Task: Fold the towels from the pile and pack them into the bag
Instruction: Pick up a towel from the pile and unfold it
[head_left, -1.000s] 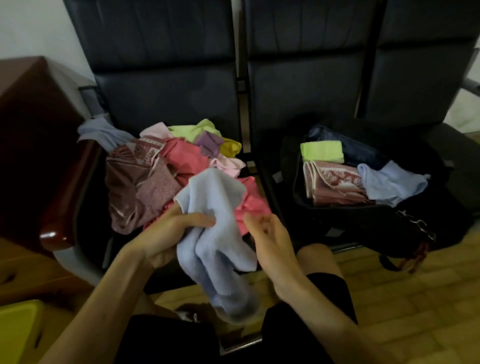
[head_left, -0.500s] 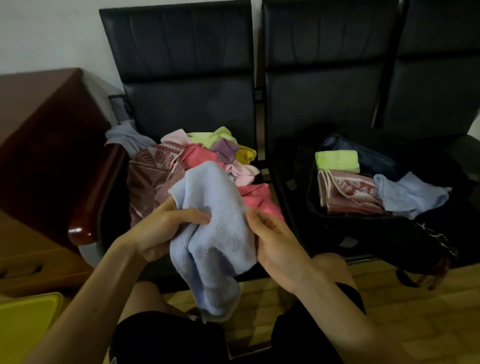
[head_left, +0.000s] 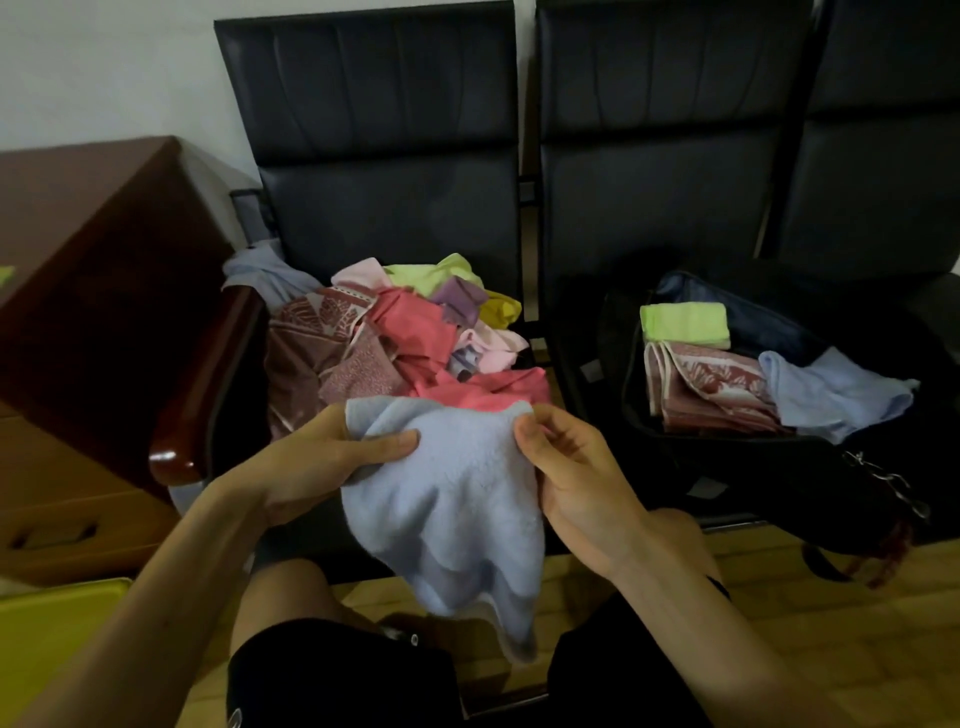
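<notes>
Hands at work on one light blue towel (head_left: 447, 499), held up in front of your knees. Your left hand (head_left: 311, 462) has its grip clamped on the upper left edge, with the thumb lying across the front of the cloth and the fingers behind it. Your right hand (head_left: 571, 478) pinches the upper right corner between thumb and curled fingers, so that grip is also closed on the cloth. The top edge runs between the two hands, and the rest hangs in loose folds over your dark shorts (head_left: 337, 686).

Just behind the held towel, the pile (head_left: 405, 338) lies jumbled on the left seat of a row of black chairs (head_left: 384, 156): pink, red, maroon-patterned, purple, yellow and green cloths.

On the next seat to the right sits the open black bag (head_left: 779, 467). Inside it, a folded green towel (head_left: 684, 325) lies at the back. A folded maroon-patterned towel (head_left: 711, 389) touches its near edge, and a loosely laid blue towel (head_left: 831, 395) sits to the right. A brown wooden cabinet (head_left: 93, 291) stands at the left.
</notes>
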